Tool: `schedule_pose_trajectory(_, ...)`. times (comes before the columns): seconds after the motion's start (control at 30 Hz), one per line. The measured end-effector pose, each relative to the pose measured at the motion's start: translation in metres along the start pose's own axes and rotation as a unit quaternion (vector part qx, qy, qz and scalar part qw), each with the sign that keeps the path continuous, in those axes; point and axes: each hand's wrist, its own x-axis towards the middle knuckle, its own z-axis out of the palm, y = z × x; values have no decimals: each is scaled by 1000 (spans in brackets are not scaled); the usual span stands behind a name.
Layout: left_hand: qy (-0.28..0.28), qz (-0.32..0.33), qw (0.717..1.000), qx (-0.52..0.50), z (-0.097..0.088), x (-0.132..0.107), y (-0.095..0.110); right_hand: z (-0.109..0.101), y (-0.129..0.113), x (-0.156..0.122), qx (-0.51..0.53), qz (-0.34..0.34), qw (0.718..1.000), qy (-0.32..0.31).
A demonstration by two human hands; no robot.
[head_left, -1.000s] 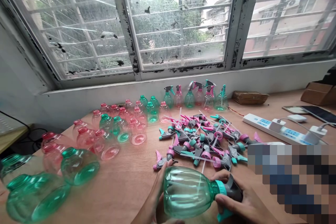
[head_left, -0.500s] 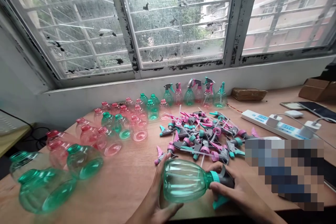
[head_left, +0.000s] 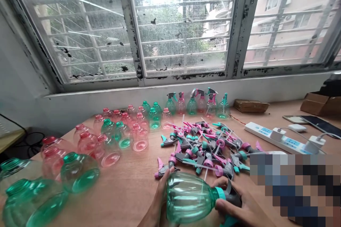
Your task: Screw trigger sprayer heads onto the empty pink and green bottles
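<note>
A clear green spray bottle (head_left: 189,198) lies sideways between my hands near the table's front edge, its base to the left. My left hand (head_left: 159,198) wraps round the base end. On the right, my right hand (head_left: 243,200) grips the neck end, with thumb and fingers at the turquoise collar (head_left: 220,193) of the grey spray head (head_left: 233,198). The collar sits against the bottle's neck; whether it is fully tightened I cannot tell. Just beyond the bottle is a heap of loose pink, turquoise and grey spray heads (head_left: 199,149) with white tubes.
Open-topped green and pink bottles (head_left: 80,172) stand on the left. Several bottles with spray heads (head_left: 191,106) line the back wall. A white power strip (head_left: 269,134) with chargers, phones (head_left: 322,125) and a cardboard box (head_left: 319,103) are at right. A blurred patch covers the lower right.
The view has tilted up slightly, so everything sits lower in the picture. Both hands keep their hold on the green bottle and its spray head, with little visible difference in grip.
</note>
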Motion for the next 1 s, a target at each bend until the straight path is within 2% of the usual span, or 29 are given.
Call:
schedule_pose_trajectory(0.17,-5,-16,1000,-6,-3,0,1,-3,1,0,-36,-34,999,13)
schedule_pose_trajectory(0.3,-7,-44,999,-6,-5,4,5,-3,-1,-1,-59,-33,998,13)
schedule_pose_trajectory(0.47,33,-50,997,-39,-8,9,-23,-3,2,0,-27,-30,999,8)
schedule_pose_trajectory(0.57,49,-99,990,-89,-10,15,-42,-4,9,2,-24,-31,999,11)
schedule_pose_trajectory(0.63,49,-123,986,-101,-13,20,-46,-4,13,3,-23,-35,999,10)
schedule_pose_trajectory(0.7,42,-129,986,-100,-15,22,-43,-3,14,3,-17,-32,999,6)
schedule_pose_trajectory(0.87,26,-89,993,-78,-17,19,-27,-3,12,5,10,-8,1000,1)
schedule_pose_trajectory(1.0,10,-70,993,-93,-14,12,-27,-4,11,6,-1,-9,1000,-7)
